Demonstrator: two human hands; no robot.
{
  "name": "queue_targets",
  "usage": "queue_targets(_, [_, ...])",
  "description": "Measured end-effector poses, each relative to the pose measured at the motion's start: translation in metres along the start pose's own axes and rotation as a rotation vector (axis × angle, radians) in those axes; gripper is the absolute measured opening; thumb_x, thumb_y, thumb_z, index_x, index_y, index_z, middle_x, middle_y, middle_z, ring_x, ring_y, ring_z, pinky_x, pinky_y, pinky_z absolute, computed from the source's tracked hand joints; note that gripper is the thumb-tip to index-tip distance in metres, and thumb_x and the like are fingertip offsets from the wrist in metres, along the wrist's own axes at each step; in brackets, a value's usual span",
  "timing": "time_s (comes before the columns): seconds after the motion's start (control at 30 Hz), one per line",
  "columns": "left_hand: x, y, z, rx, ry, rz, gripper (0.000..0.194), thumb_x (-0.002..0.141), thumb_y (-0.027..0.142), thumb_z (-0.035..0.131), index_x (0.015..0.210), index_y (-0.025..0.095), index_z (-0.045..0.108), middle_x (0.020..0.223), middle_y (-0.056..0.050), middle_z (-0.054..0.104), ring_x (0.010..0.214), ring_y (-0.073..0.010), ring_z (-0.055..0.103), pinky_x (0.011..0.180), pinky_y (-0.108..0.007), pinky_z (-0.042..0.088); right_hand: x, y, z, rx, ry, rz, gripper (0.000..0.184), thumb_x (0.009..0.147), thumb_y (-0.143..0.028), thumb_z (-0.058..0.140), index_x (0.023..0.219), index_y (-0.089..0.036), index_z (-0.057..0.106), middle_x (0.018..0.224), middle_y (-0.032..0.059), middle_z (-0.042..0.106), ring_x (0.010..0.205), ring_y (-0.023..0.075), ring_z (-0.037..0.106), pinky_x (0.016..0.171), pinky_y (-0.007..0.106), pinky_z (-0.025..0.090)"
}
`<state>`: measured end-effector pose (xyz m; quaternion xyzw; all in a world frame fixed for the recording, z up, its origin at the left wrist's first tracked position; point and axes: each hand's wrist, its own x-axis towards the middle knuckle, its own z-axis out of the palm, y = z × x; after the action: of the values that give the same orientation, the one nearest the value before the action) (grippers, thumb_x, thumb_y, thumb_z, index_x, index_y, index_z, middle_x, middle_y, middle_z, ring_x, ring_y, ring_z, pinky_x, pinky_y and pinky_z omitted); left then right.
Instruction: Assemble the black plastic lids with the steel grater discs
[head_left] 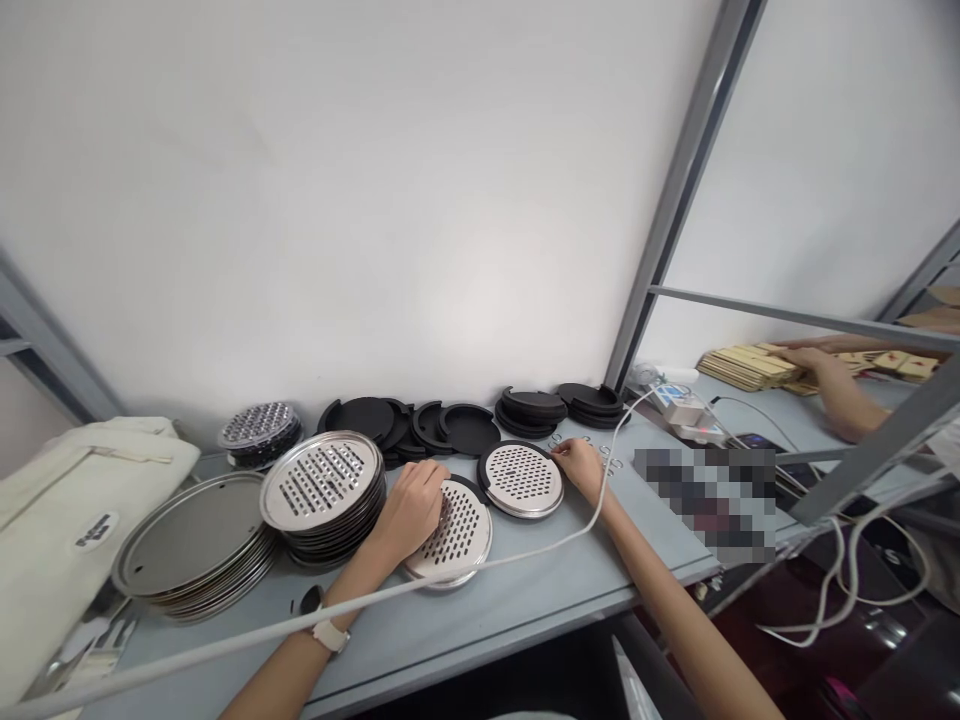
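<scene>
My left hand [409,508] rests curled on a round perforated steel grater disc [459,530] lying on the grey table [525,600]. My right hand [579,465] pinches the right rim of a second perforated disc seated in a black ring [520,478]. A stack of slotted steel discs [324,490] stands just left of my left hand.
Flat round steel trays [195,545] are stacked at left beside a cream bag [67,500]. Black rubber rings [465,425] lie along the wall, with a further disc pile [259,430]. A white cable [525,550] crosses the table. Another person's hand [814,365] touches wooden pieces at right.
</scene>
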<state>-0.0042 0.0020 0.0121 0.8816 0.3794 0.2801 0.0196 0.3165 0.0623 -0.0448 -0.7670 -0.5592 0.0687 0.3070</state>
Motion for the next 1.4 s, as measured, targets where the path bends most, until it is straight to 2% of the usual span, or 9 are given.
queue_targets(0.13, [-0.001,-0.001,0.001,-0.099,-0.015,-0.016,0.026,0.085,0.006,0.038,0.094,0.019,0.058,0.095,-0.008,0.057,0.091,-0.0262,0.049,0.086,-0.043,0.038,-0.004,-0.011,-0.010,0.054,0.024,0.000,0.011,0.071,-0.020,0.064,0.062,-0.016,0.068,0.064,0.0066,0.067,0.070,0.0234,0.062,0.065,0.030,0.038])
queue_targets(0.3, [-0.003,0.003,0.002,-0.347,0.010,-0.079,0.019,0.088,0.014,0.041,0.096,0.020,0.058,0.096,-0.007,0.059,0.096,-0.0252,0.052,0.090,-0.043,0.039,-0.015,-0.040,-0.049,0.196,0.095,-0.106,0.027,0.081,-0.040,0.058,0.081,-0.015,0.068,0.060,0.0025,0.061,0.057,0.0158,0.054,0.055,0.025,0.035])
queue_targets(0.4, [-0.001,0.008,0.004,-0.576,0.027,-0.142,0.019,0.093,0.024,0.042,0.109,0.020,0.051,0.097,-0.006,0.062,0.093,-0.0209,0.058,0.087,-0.037,0.044,-0.032,-0.070,-0.063,0.559,0.051,-0.248,0.033,0.076,-0.048,0.064,0.079,-0.015,0.068,0.058,0.0006,0.058,0.054,0.0135,0.048,0.052,0.025,0.033])
queue_targets(0.53, [0.006,0.010,0.004,-0.858,0.010,-0.218,0.029,0.094,0.036,0.043,0.117,0.018,0.046,0.101,-0.008,0.065,0.089,-0.0197,0.064,0.076,-0.032,0.051,-0.066,-0.114,-0.043,0.893,-0.345,-0.218,0.032,0.068,-0.049,0.071,0.073,-0.017,0.067,0.052,-0.0031,0.053,0.048,0.0099,0.040,0.047,0.023,0.029])
queue_targets(0.63, [0.010,0.008,0.005,-0.981,0.027,-0.278,0.036,0.089,0.045,0.053,0.113,0.018,0.051,0.100,-0.009,0.065,0.084,-0.0203,0.064,0.065,-0.028,0.051,-0.089,-0.139,-0.016,1.029,-0.499,-0.253,0.026,0.070,-0.044,0.070,0.072,-0.018,0.066,0.053,-0.0034,0.054,0.047,0.0091,0.040,0.047,0.023,0.030])
queue_targets(0.77, [0.010,0.005,0.009,-1.068,0.115,-0.364,0.036,0.084,0.047,0.060,0.105,0.018,0.057,0.090,-0.006,0.065,0.076,-0.0172,0.062,0.063,-0.026,0.049,-0.099,-0.154,0.009,1.081,-0.403,-0.240,0.021,0.069,-0.037,0.071,0.068,-0.018,0.064,0.047,-0.0063,0.047,0.046,0.0083,0.038,0.047,0.022,0.028])
queue_targets(0.87, [0.009,0.004,0.016,-1.122,0.184,-0.423,0.033,0.083,0.044,0.063,0.103,0.018,0.058,0.081,-0.002,0.064,0.072,-0.0147,0.061,0.066,-0.026,0.049,-0.093,-0.154,0.018,1.200,-0.514,-0.167,0.027,0.065,-0.041,0.074,0.069,-0.017,0.063,0.048,-0.0055,0.050,0.047,0.0086,0.042,0.048,0.022,0.030])
queue_targets(1.03, [0.008,0.000,0.024,-1.210,0.233,-0.499,0.029,0.078,0.040,0.070,0.090,0.017,0.059,0.079,-0.002,0.065,0.073,-0.0148,0.063,0.071,-0.026,0.050,-0.083,-0.146,0.018,1.316,-0.512,0.000,0.026,0.070,-0.042,0.073,0.075,-0.018,0.063,0.056,-0.0056,0.053,0.052,0.0081,0.046,0.053,0.021,0.036])
queue_targets(1.4, [0.008,-0.005,0.020,-1.282,0.273,-0.598,0.027,0.073,0.036,0.075,0.086,0.015,0.062,0.083,-0.004,0.069,0.083,-0.0176,0.067,0.072,-0.025,0.052,-0.087,-0.145,0.016,1.526,-0.623,0.064,0.026,0.071,-0.035,0.075,0.087,-0.018,0.063,0.071,0.0010,0.069,0.068,0.0119,0.063,0.072,0.024,0.047])
